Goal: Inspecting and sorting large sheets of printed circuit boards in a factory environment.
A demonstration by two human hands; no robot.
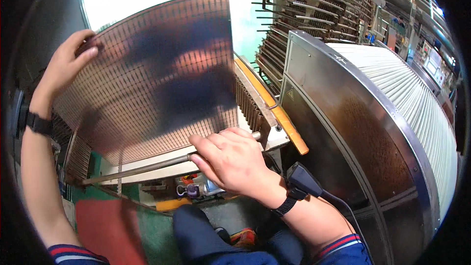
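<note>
Sheet [147,73]: thin, slotted, tilted. Left hand [66,66] pinches its top corner; right hand [230,159] fists a rod [137,168] beneath. One-corner hold — may flex, slip, or snag.

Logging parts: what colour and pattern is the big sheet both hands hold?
Coppery brown metal sheet, covered in a fine grid of small slots; head view shows it.

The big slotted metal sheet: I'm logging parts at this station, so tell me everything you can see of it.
The slotted metal sheet is a thin, shiny, coppery-brown panel punched with dense rows of small slots. It reflects dark and orange patches. It stands tilted, leaning away, over a pale bench. The left hand grips its upper left corner; the right hand is at its lower edge, closed on a metal rod running beneath. Similar finned stacks sit beside it.
</note>
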